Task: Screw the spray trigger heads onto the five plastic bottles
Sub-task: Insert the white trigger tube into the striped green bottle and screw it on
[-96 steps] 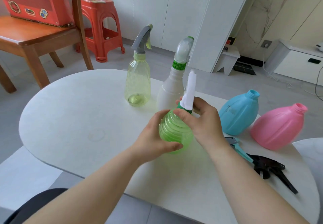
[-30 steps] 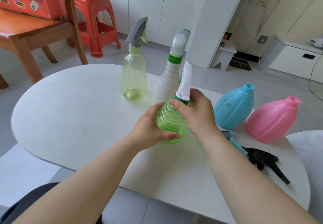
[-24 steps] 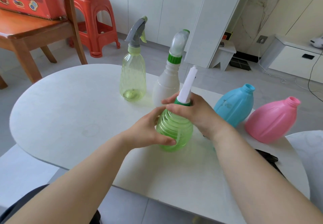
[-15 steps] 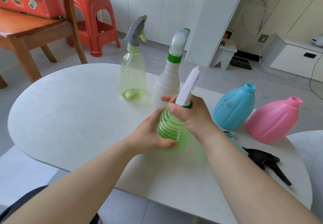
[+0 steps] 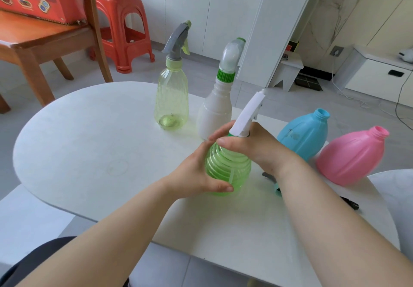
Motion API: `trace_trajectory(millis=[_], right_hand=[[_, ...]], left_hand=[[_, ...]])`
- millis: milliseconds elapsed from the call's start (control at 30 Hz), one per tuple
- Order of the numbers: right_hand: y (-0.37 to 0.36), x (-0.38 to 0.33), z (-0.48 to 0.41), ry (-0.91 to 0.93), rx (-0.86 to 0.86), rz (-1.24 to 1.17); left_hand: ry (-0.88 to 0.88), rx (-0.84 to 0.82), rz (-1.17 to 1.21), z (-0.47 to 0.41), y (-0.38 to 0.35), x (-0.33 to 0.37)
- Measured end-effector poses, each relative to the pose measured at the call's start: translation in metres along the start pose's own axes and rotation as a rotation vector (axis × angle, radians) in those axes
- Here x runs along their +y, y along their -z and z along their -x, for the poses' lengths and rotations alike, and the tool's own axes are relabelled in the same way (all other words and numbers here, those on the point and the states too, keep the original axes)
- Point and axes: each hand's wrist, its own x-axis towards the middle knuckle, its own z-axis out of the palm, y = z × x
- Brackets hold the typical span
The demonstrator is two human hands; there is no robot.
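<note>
A white oval table point(image 5: 89, 141) stands on a grey tiled floor, with a red plastic stool point(image 5: 120, 18) and a wooden chair point(image 5: 40, 38) beyond it.

In the head view, the ribbed green bottle point(image 5: 228, 168) stands on the table near the person's edge and serves as the reference. The left hand point(image 5: 196, 175) wraps its body from the left, thumb across the front. The right hand point(image 5: 250, 145) is curled over the neck, fingers round the collar of the white trigger head point(image 5: 248, 114). Behind the ribbed bottle and to its left stand a pale green bottle point(image 5: 171, 103) and a white bottle point(image 5: 215, 112), both already capped. To its right lie a blue bottle point(image 5: 304, 134) and a pink bottle point(image 5: 350, 154), necks open. Just right of it, largely hidden by the right forearm, are a teal trigger head point(image 5: 277, 189) and a black trigger head point(image 5: 349, 201).

The step in hand looks like tightening the third head. Done well, the left hand would hold the body firm against the table while the right turns only the collar, kept square to the neck so the thread does not cross, until it seats snugly.

The bottle's long axis is upright. The trigger head's long axis slants up from the neck, its nozzle end pointing up, away from the person and to the right.
</note>
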Motion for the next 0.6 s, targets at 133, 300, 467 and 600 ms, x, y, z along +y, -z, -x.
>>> trace_trajectory(millis=[133, 300, 467, 600], right_hand=[[-0.009, 0.006, -0.003, 0.091, 0.214, -0.032], [-0.021, 0.013, -0.003, 0.122, 0.415, -0.014], [-0.031, 0.008, -0.006, 0.065, 0.591, 0.065], [-0.029, 0.013, 0.003, 0.018, 0.580, 0.059]], left_hand=[[0.025, 0.156, 0.000, 0.000, -0.007, -0.003], [0.022, 0.227, -0.034, 0.003, -0.013, -0.002], [0.034, 0.302, -0.042, 0.006, -0.020, -0.002], [0.018, 0.315, -0.016, 0.010, -0.025, -0.003]])
